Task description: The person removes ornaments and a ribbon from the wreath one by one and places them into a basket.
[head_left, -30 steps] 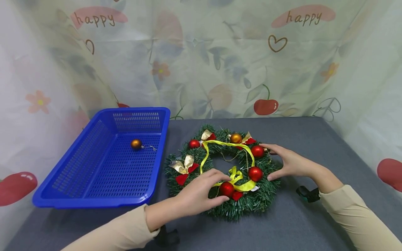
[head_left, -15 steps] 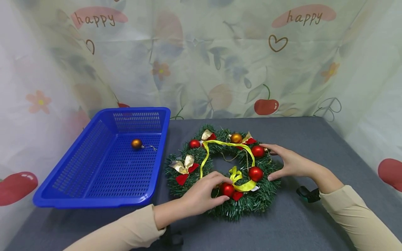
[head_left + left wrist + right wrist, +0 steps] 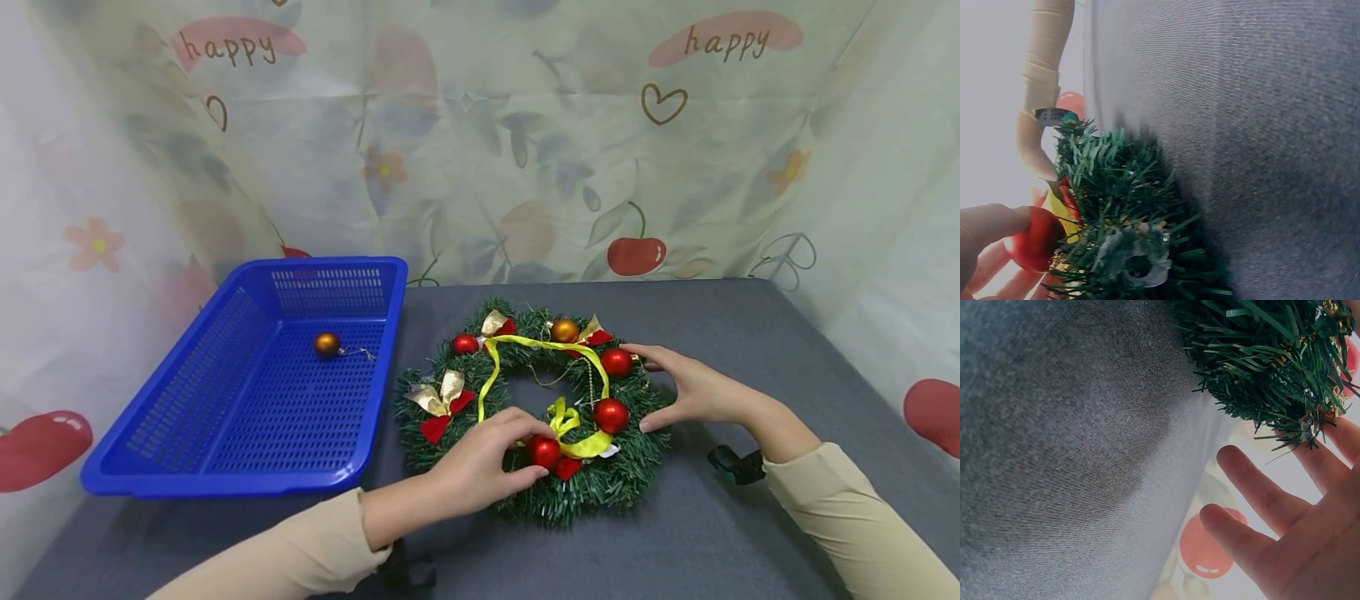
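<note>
A green tinsel wreath (image 3: pixel 645 458) lies on the grey table, trimmed with red balls, gold-and-red bows and a yellow ribbon (image 3: pixel 585 447). At its near side my left hand (image 3: pixel 480 462) pinches a red ball ornament (image 3: pixel 543 452) between thumb and fingers. The left wrist view shows the thumb against that red ball (image 3: pixel 1035 240), the fingers behind it. My right hand (image 3: pixel 701 390) is at the wreath's right edge, fingers spread and touching the greenery beside another red ball (image 3: pixel 617 362). In the right wrist view the fingers (image 3: pixel 1266 490) look extended, some partly hidden by the tinsel.
A blue perforated basket (image 3: pixel 225 482) stands left of the wreath. Inside it lies a gold ball ornament (image 3: pixel 326 344) with a string loop. A patterned cloth (image 3: pixel 465 167) hangs behind the grey table (image 3: pixel 720 317) and at its sides.
My left hand and forearm have shifted slightly to the right, and the pinched red ball ornament has moved very slightly. My right hand stays in place.
</note>
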Demonstrator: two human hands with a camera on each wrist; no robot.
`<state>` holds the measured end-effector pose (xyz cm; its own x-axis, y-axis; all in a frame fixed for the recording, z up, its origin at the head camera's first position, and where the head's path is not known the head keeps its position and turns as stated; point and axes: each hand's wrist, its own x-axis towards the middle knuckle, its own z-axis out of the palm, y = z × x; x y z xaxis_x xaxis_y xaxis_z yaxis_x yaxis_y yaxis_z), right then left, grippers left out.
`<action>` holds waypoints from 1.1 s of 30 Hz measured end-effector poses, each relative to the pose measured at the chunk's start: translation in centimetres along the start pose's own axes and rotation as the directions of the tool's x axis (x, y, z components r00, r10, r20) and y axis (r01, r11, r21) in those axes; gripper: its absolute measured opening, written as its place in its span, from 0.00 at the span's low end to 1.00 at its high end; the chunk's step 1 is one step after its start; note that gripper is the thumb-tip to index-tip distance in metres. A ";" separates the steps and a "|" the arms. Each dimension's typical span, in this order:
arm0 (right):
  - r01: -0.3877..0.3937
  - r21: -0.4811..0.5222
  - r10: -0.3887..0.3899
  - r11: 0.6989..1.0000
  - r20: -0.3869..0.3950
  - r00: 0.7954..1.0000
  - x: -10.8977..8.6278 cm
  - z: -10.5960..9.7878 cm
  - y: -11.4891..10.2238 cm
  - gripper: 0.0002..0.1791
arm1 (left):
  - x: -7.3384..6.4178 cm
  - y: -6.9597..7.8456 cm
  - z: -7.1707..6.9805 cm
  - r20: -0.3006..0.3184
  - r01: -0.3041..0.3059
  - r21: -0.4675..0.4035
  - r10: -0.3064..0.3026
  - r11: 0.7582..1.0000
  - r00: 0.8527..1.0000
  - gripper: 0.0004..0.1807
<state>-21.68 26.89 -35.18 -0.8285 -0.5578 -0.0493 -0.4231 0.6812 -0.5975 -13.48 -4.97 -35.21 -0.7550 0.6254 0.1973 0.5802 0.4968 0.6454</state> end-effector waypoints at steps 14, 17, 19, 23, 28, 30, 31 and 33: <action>0.000 -0.002 0.000 1.000 0.003 1.000 0.0 0.0 0.1 0.54 | -0.3 1.4 -1.3 0.001 -0.008 -0.015 0.008 1.000 1.000 0.18; -0.001 -0.001 0.001 1.000 0.001 1.000 0.0 0.0 0.0 0.54 | -0.5 1.7 -1.7 -0.007 -0.023 -0.017 0.023 1.000 1.000 0.18; -0.001 0.002 0.001 1.000 0.002 1.000 0.0 0.0 0.0 0.54 | -0.5 1.9 -2.0 -0.009 -0.029 -0.025 0.028 0.999 1.000 0.18; 0.000 0.009 0.000 1.000 0.005 1.000 0.0 0.0 0.0 0.54 | -0.7 2.4 -2.5 -0.021 -0.037 -0.042 0.037 0.998 0.999 0.18; -0.004 0.015 0.003 1.000 0.009 1.000 0.0 0.0 -0.1 0.54 | -0.8 2.9 -3.3 -0.048 -0.058 -0.029 0.056 0.998 0.997 0.18; -0.006 0.012 0.005 1.000 0.007 1.000 0.0 0.0 -0.1 0.54 | -0.8 3.0 -3.6 -0.060 -0.066 -0.032 0.064 0.997 0.996 0.19; -0.007 0.011 0.007 1.000 0.007 1.000 0.0 -0.1 -0.1 0.54 | -0.9 3.1 -3.8 -0.066 -0.070 -0.031 0.068 0.997 0.995 0.19; -0.010 0.008 0.010 1.000 0.007 1.000 0.0 -0.1 -0.1 0.54 | -0.9 3.3 -4.1 -0.078 -0.082 -0.034 0.079 0.996 0.994 0.19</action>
<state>-21.69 26.82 -35.05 -0.8300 -0.5544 -0.0608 -0.4120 0.6830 -0.6032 -12.14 -6.40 -30.27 -0.7280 0.6142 0.3048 0.6296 0.4227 0.6519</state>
